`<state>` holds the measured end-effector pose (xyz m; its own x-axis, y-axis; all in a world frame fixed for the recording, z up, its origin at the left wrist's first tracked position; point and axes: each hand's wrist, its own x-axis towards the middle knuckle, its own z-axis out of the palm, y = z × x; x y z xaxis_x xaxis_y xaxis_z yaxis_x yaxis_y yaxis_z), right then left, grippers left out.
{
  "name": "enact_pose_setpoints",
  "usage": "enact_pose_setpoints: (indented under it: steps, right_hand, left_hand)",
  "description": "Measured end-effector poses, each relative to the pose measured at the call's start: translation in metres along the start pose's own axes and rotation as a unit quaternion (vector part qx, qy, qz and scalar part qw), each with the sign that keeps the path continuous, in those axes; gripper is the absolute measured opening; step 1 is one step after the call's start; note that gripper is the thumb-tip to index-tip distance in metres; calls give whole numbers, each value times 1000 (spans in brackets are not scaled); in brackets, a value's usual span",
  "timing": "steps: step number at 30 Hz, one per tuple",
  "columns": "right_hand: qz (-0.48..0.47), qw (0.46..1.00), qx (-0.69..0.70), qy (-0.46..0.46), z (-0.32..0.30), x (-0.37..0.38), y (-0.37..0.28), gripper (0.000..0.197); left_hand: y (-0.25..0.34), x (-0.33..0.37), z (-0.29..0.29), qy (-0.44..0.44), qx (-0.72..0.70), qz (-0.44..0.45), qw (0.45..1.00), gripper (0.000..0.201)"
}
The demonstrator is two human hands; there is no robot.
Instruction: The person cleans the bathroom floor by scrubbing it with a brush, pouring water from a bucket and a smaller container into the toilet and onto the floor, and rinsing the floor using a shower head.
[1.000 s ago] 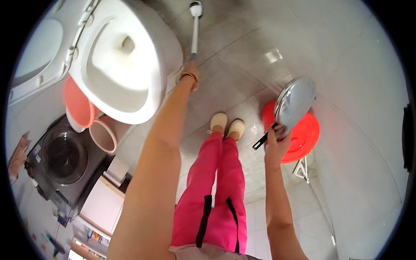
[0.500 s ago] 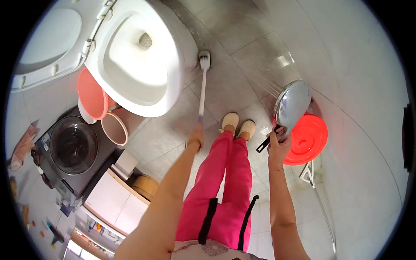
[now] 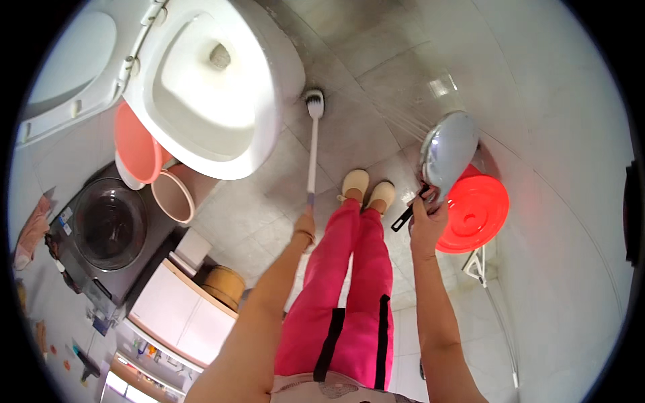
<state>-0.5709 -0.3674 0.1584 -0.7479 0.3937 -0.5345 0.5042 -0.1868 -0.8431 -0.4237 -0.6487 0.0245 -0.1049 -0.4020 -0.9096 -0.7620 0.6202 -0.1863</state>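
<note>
My left hand (image 3: 304, 227) is closed round the grip of a long white brush (image 3: 313, 151). The brush's head, with dark bristles, rests on the grey tiles beside the base of the white toilet (image 3: 232, 164). At the right, my right hand (image 3: 428, 225) grips the black handle of a round, shiny metal pan (image 3: 454, 148), held tilted on its side. Thin streaks of water run from the pan's left edge toward the floor. Below and behind the pan is a red plastic basin or bucket (image 3: 474, 213), partly hidden by it.
Pink bins (image 3: 138, 144) and a pale bin (image 3: 173, 196) stand left of the toilet, whose lid is raised. A dark glass bowl (image 3: 111, 223) sits on a black surface at the far left. A thin-handled white tool (image 3: 497, 316) leans by the right wall. My shoes (image 3: 356, 183) are mid-floor.
The brush head has shifted slightly down and left, nearer to me. My right hand and the pan have moved slightly left and up, with water still streaming out.
</note>
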Motion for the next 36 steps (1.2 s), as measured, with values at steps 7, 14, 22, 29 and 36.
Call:
enact_pose_setpoints:
  steps: [7,14,22,29,36]
  right_hand:
    - [-1,1000,-23,17,-14,22,-9,14]
    - [16,999,13,33,-24,9,-57,15]
    - [-53,998,13,42,-9,6,-119,20]
    - [-47,998,-2,38,27,25,-157,20]
    - [-19,991,-60,114,58,37,-156,24]
  left_hand:
    - [162,-17,-72,-68,-284,-15,956,57]
    - [143,-133,-69,40,-250,183,950,48]
    - [187,-149,-120,98,20,193,976,43]
    - [333,-77,-264,187,108,186,959,39]
    - [305,-51,-210,412,140,364,823,45]
